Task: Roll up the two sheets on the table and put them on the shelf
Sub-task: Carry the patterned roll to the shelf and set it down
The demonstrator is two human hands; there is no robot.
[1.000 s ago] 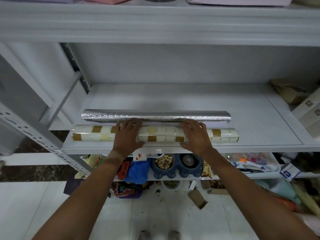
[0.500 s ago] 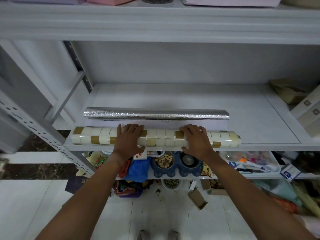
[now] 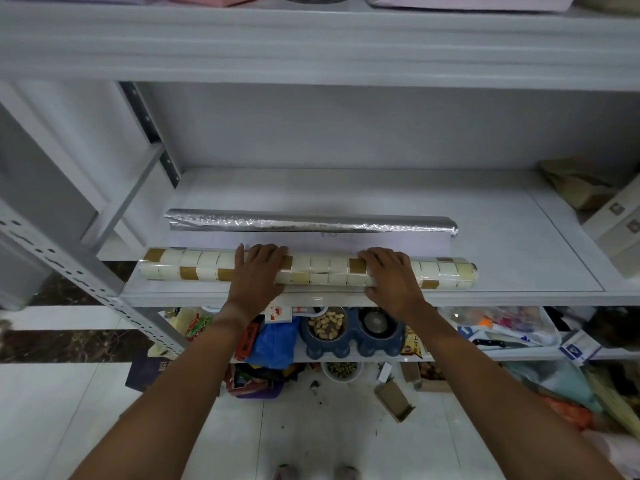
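A rolled cream-and-brown tile-pattern sheet [image 3: 322, 273] lies along the front edge of the white shelf [image 3: 485, 244]. Behind it, with a gap between, lies a rolled silver foil sheet [image 3: 311, 221]. My left hand [image 3: 258, 275] lies over the patterned roll left of its middle, fingers draped over the top. My right hand [image 3: 389, 277] lies over it right of the middle, thumb at the roll's front side. Both hands curl around the roll.
Cardboard boxes [image 3: 620, 230] and a brown paper bag [image 3: 575, 181] stand at the shelf's right end. A perforated metal upright [image 3: 86, 275] rises at the left. The lower shelf holds a blue double bowl [image 3: 349, 330] and packets. An upper shelf board [image 3: 311, 46] hangs overhead.
The patterned roll has come toward the shelf's front edge under both hands, opening a gap to the silver roll. The silver roll has stayed put.
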